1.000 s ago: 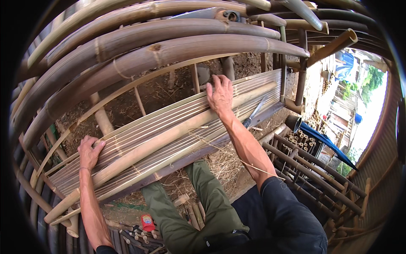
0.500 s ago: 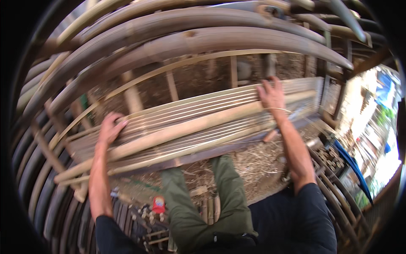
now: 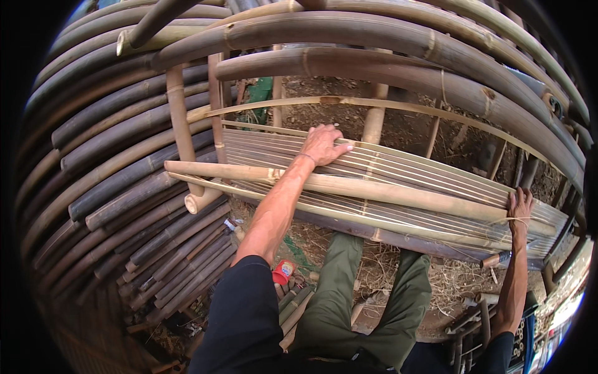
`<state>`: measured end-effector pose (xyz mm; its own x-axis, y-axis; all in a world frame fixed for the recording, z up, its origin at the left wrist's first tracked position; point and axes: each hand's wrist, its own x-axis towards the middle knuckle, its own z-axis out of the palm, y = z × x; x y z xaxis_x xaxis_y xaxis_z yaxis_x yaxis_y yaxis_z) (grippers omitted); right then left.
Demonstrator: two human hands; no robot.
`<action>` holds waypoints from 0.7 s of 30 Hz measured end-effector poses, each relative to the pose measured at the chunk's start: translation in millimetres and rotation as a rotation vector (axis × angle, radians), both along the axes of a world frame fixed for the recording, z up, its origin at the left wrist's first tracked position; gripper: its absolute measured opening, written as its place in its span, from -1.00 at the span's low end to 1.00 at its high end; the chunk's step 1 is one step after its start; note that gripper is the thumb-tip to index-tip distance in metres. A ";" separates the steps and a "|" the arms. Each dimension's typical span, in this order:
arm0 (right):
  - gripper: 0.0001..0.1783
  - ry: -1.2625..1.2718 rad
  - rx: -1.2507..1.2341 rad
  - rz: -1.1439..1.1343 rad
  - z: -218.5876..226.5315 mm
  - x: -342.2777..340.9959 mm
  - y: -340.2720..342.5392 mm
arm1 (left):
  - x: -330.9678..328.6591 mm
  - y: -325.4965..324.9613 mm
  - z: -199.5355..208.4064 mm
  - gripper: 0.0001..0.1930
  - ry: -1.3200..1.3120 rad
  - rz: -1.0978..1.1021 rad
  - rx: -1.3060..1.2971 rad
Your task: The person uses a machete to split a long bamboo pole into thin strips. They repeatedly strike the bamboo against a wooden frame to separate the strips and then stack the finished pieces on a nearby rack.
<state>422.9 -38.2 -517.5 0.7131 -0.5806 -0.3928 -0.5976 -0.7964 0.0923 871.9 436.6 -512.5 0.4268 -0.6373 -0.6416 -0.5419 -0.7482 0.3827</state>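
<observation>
my left hand [image 3: 322, 148] lies at the far edge of the slats [image 3: 430, 174], thumb held apart, and my right hand [image 3: 521, 209] sits at that edge farther right, fingers bent; i cannot tell whether either one grips. the slats stretch left to right just beyond my legs [image 3: 339, 290], with a pole [image 3: 386, 190] lengthwise over them, below my left forearm.

A pale pole [image 3: 398, 194] lies along the slatted, probably bamboo, bench [image 3: 423, 176].
</observation>
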 end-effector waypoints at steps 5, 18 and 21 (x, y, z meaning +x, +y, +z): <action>-0.52 0.057 0.032 -0.075 2.5 13.0 4.6 | -2.5 7.1 8.3 -0.37 -0.021 0.161 -0.117; -0.48 -0.073 -0.109 0.142 16.8 64.6 47.4 | 94.4 136.8 31.6 0.13 -0.330 0.134 0.435; -0.41 -0.445 0.275 0.208 49.9 193.8 177.3 | 91.9 135.3 31.8 0.10 -0.291 0.204 0.347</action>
<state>616.7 139.1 -467.6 0.9331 -0.3291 -0.1448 -0.3595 -0.8605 -0.3609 963.8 572.0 -480.7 0.7137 -0.2924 -0.6365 -0.4187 -0.9066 -0.0530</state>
